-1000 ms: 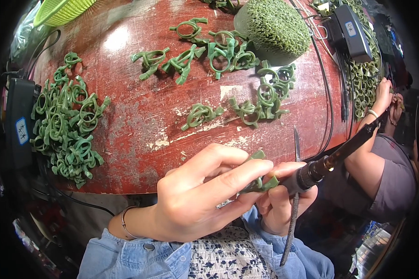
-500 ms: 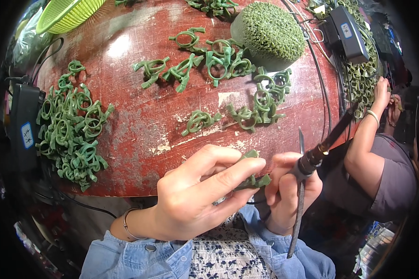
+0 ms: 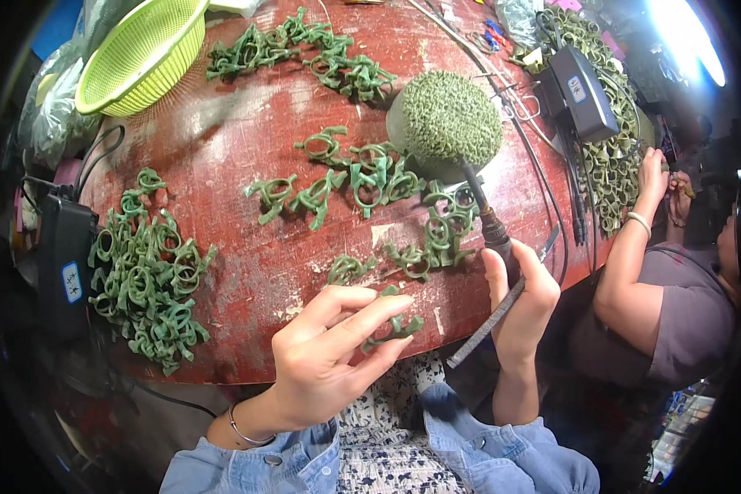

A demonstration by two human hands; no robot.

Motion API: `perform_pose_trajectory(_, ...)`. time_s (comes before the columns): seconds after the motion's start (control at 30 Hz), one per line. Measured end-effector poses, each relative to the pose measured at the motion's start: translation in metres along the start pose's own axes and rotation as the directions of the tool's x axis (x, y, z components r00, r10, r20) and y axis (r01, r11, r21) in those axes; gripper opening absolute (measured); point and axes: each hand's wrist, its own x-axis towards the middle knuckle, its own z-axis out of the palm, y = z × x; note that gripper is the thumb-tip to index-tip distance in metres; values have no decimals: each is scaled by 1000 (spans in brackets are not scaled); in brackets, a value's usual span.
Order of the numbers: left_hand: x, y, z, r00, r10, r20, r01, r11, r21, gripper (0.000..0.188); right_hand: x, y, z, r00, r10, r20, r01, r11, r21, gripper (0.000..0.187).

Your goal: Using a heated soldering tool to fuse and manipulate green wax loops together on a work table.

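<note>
My left hand (image 3: 329, 354) pinches a small green wax ring piece (image 3: 397, 323) between thumb and fingers, just above the near edge of the round red table (image 3: 247, 272). My right hand (image 3: 520, 305) grips a dark pen-shaped tool (image 3: 490, 226) with a cord, its tip raised and touching the lower edge of a domed green mound (image 3: 451, 119). A flat dark file (image 3: 502, 309) also sticks out of that hand, slanting down to the left.
Green ring pieces lie in a big heap (image 3: 144, 276) at the left, in clusters at mid-table (image 3: 362, 177) and at the far side (image 3: 305, 49). A lime basket (image 3: 140, 53), two black boxes (image 3: 62, 267) (image 3: 584, 90) and cables are around. Another person (image 3: 675, 272) works at the right.
My right hand has swung the tool from pointing right to upright, with its tip now at the green mound. The left hand keeps hold of the green piece.
</note>
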Motion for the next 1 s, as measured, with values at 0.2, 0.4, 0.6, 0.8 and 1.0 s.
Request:
perform_pose_trajectory(0.2,-1,-3,-4,999,-24,-45,25,999,37,37,3,0,3,987,-139,-79,127,982,-142,21)
perform_pose_trajectory(0.4,-5,-3,-5,995,-62,-83,64,998,19,36,4,2,6,984,-149,-100,134,981,-141,22)
perform_pose_trajectory(0.6,-10,-4,-6,990,-100,-101,102,995,10,36,4,4,7,984,-144,-107,131,984,-119,21)
perform_pose_trajectory(0.8,-13,-7,-4,984,-121,-129,123,992,5,37,4,4,8,986,-128,-103,116,987,-113,20)
perform_pose_trajectory(1.0,-13,-8,-4,981,-135,-136,140,990,24,37,3,4,8,992,-89,-87,80,991,-103,20)
